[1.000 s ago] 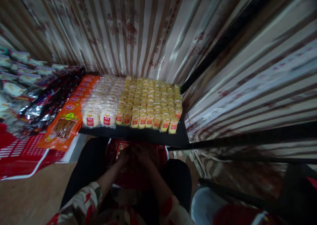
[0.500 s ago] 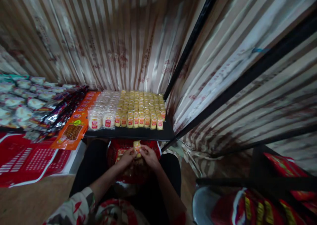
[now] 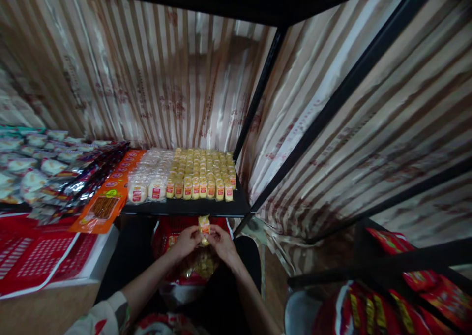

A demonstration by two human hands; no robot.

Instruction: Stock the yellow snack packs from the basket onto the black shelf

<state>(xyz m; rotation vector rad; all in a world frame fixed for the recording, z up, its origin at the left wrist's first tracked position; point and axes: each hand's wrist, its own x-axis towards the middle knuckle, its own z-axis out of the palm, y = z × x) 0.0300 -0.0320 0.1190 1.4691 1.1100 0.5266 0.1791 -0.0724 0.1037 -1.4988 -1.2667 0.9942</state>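
Observation:
A small yellow snack packet (image 3: 204, 225) with a red-and-white label stands upright between my two hands. My left hand (image 3: 189, 240) pinches it from the left, and my right hand (image 3: 221, 244) grips its right side and lower edge. Below them, between my knees, is a red plastic basket (image 3: 159, 234) with more yellow packets (image 3: 202, 266) inside, partly hidden by my hands. Just ahead, rows of similar yellow packets (image 3: 201, 185) stand on a black shelf (image 3: 184, 208).
Clear packs of round white cakes (image 3: 147, 187) adjoin the rows. Left of them lie an orange snack bag (image 3: 106, 204), silvery-white packets (image 3: 40, 163) and a red basket (image 3: 33, 251). Black posts (image 3: 260, 94) rise before a striped curtain (image 3: 165, 79). Red bags (image 3: 368, 310) are at lower right.
The camera view has tilted up slightly and shifted right, so the shelf sits lower in the picture. Both hands keep hold of the packet above the basket.

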